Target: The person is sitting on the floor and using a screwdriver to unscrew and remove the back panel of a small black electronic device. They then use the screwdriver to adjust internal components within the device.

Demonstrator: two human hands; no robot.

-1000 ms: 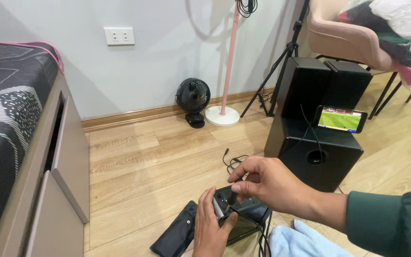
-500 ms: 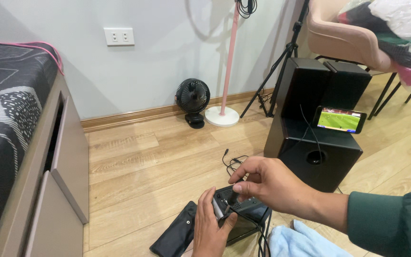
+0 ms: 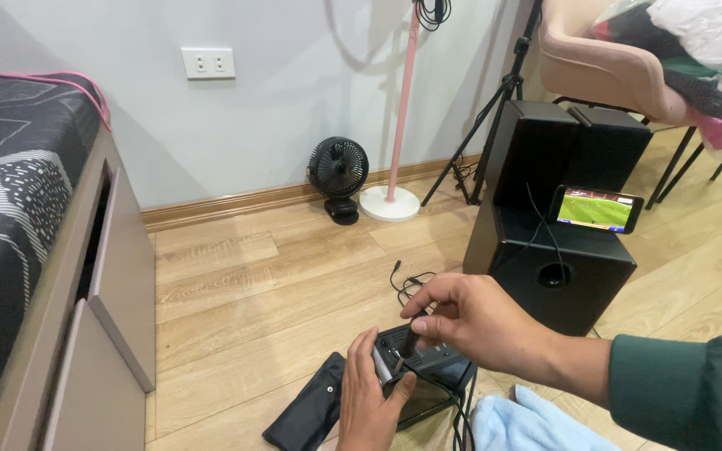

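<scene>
My left hand (image 3: 369, 401) grips a small black electronic box (image 3: 418, 374) that rests on the wooden floor at the bottom centre. My right hand (image 3: 474, 321) comes in from the right in a dark green sleeve. Its fingers pinch a short black plug or tool (image 3: 409, 341) pressed onto the top of the box. A thin black cable (image 3: 409, 282) lies coiled on the floor just beyond the hands.
A black pouch (image 3: 307, 409) lies left of the box and a light blue cloth (image 3: 528, 422) to its right. Black speaker boxes (image 3: 557, 209) carry a lit phone (image 3: 599, 209). A small black fan (image 3: 338, 174), a pink stand (image 3: 393, 196), a tripod, a chair and a bed with drawers (image 3: 102, 276) surround the floor.
My right hand has shifted slightly, with its fingers now pinched lower onto the top of the box. My left hand and the box stay in place.
</scene>
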